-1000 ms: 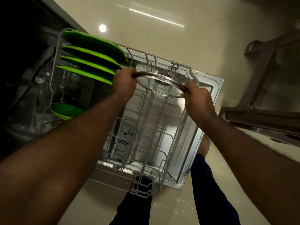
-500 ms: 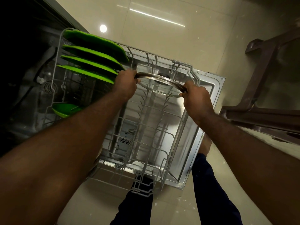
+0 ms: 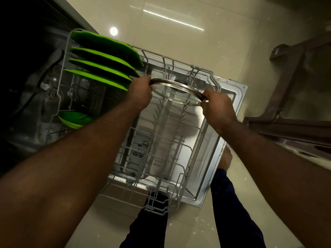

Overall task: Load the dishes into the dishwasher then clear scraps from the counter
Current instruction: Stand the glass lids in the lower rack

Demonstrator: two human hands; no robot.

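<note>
**Lid over the rack, both my hands on its rim**

I hold a glass lid [image 3: 177, 93] with a metal rim above the far end of the rack [image 3: 157, 201]. It is tilted, and its dark knob [image 3: 180, 84] faces away from me, towards the rack's far edge. My left hand [image 3: 141, 93] grips the rim on its left side, with the fingers curled round the metal. My right hand [image 3: 218, 108] grips the rim on its right side, with fingers and thumb closed on it. Through the glass I see the upright tines of the middle row. I cannot tell whether the lid's lower edge touches them.

The rack is drawn out over the open door [image 3: 232, 97], which lies flat above the pale tiled floor [image 3: 179, 42].

Four green plates [image 3: 102, 68] stand on edge in a row in the rack's far-left corner, each apart from the next. The nearest of them is just beside my left hand. A green bowl [image 3: 75, 119] sits at the rack's left edge, nearer to me than the plates and well apart from the lid.

My legs [image 3: 231, 212] in dark trousers show past the rack's near edge, and one bare foot [image 3: 226, 158] is just beside the door's right edge. A brown frame [image 3: 286, 86] stands on the floor to the right of the door.
</note>
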